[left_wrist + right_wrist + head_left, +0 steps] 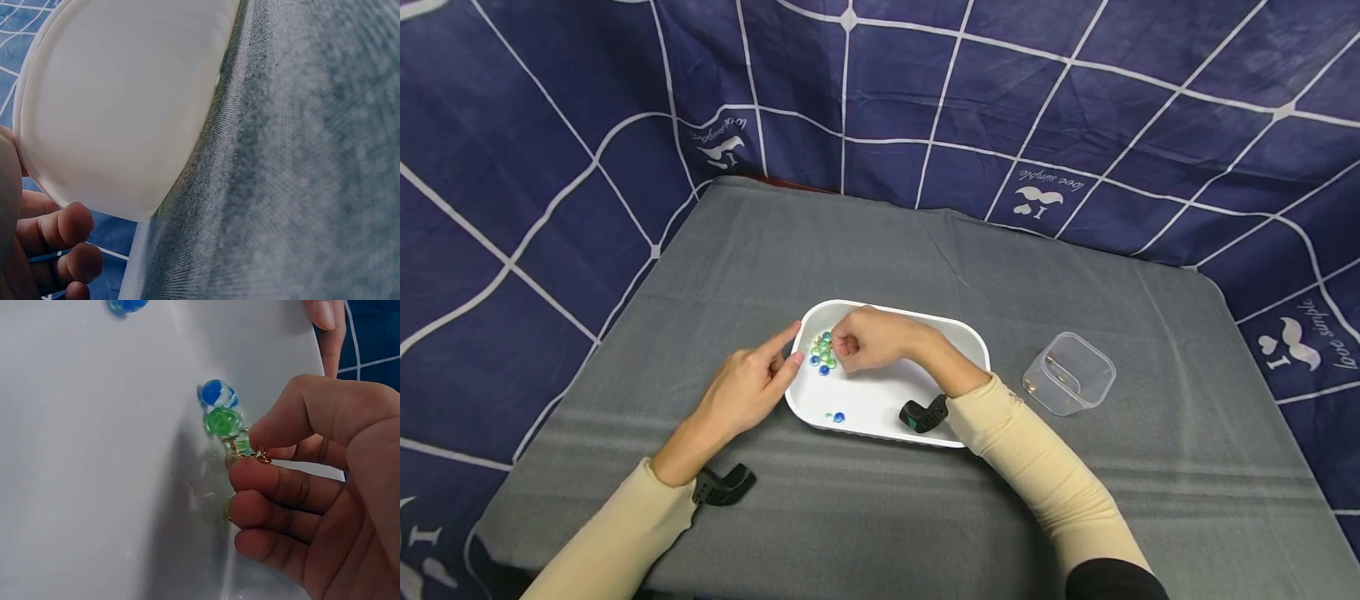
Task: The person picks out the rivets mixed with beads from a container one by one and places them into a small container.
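A white tray point(880, 404) lies on the grey cloth with glass marbles point(822, 350), green and blue, bunched at its left end. My right hand point(872, 337) is inside the tray, right beside the bunch. Between its thumb and index finger, in the right wrist view, it pinches a small gold-coloured metal piece point(262, 455); its exact kind is hidden by the fingers. A green marble point(224, 422) sits just past the thumb tip. My left hand point(745, 387) touches the tray's left rim with extended index finger and thumb, its other fingers loosely bent outside.
To the right of the tray stands a clear plastic container point(1071, 375) with a few small gold-coloured pieces in it. A blue marble point(839, 417) lies apart near the tray's front wall. Dark blue patterned curtains point(895, 92) border the table at the back and sides.
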The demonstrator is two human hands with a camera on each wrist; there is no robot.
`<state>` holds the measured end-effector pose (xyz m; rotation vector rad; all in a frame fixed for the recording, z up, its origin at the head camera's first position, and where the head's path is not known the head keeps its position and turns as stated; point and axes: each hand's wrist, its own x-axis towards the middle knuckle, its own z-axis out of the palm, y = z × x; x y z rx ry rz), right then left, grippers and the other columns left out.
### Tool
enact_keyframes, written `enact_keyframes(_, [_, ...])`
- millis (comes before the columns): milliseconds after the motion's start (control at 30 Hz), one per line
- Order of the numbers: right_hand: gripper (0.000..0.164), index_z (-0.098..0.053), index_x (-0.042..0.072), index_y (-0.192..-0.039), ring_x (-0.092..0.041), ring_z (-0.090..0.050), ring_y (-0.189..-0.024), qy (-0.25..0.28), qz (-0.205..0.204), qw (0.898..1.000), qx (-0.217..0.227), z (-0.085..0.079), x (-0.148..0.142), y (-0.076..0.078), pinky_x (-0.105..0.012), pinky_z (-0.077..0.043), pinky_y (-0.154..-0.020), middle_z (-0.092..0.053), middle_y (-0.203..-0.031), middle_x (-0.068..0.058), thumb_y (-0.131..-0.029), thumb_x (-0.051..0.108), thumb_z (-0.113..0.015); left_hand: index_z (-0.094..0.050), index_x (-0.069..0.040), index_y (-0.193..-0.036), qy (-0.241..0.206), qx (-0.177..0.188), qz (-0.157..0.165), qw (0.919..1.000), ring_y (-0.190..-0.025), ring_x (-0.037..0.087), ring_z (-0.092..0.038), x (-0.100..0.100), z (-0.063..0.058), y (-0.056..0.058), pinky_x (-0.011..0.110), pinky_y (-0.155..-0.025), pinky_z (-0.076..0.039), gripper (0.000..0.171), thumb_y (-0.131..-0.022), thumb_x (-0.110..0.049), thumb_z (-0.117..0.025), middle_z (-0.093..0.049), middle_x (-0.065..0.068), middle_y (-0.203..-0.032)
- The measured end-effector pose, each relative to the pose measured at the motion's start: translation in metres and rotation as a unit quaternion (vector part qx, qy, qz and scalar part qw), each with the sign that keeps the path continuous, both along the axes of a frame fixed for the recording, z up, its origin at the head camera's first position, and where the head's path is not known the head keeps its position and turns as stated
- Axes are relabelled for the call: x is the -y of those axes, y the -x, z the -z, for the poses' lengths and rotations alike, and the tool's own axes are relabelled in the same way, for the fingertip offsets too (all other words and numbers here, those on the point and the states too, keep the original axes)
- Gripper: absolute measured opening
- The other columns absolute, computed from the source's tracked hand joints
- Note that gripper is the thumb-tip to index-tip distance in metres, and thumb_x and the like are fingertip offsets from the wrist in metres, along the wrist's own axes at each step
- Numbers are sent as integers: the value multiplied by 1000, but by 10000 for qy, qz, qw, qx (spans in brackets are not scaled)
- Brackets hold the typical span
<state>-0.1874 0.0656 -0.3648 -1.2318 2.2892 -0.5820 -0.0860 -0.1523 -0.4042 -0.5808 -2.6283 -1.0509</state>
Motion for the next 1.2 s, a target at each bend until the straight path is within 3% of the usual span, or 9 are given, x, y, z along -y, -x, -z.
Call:
enact_keyframes(233, [14, -62, 15, -73, -4, -45, -57, 246, 315, 9992, -25, -9, -7, 2, -21, -36, -57, -51, -62, 8, -80, 4, -65, -58, 4, -135, -57, 6, 16, 10000, -49, 3, -39, -1, 1, 1, 27, -47, -36, 41, -98, -14, -60, -49, -8, -61])
enact_keyframes(433, [12, -63, 13, -76, -6, -47, -60, 581, 349, 9977, -99, -24, -12, 2, -22, -37, -59, -52, -64, 7, -79, 1, -61, -58, 4, -135, -69, -23, -8, 10000, -49, 3, -40, 0, 3, 0, 27, -48, -37, 41, -97, -14, -61, -50, -8, -61])
enact_keyframes(900, [10, -66, 12, -80, -9, -52, -64, 702, 562, 9959, -92, -50, -38, -7, -25, -42, -62, -58, -69, 6, -82, 4, -61, -57, 4, -135, -32, 71, -20, 10000, -49, 3, -39, -2, -1, 0, 27, -48, -36, 42, -98, -14, -60, -50, -7, -61])
enact_keyframes(1200, [11, -69, 9, -83, -8, -50, -64, 883, 872, 9920, -246, -54, -60, -13, -25, -42, -61, -56, -69, 7, -85, 5, -59, -57, 4, -136, -34, 29, -31, 10000, -48, 3, -38, -1, 1, -1, 27, -47, -35, 42, -98, -14, -60, -49, -7, -61])
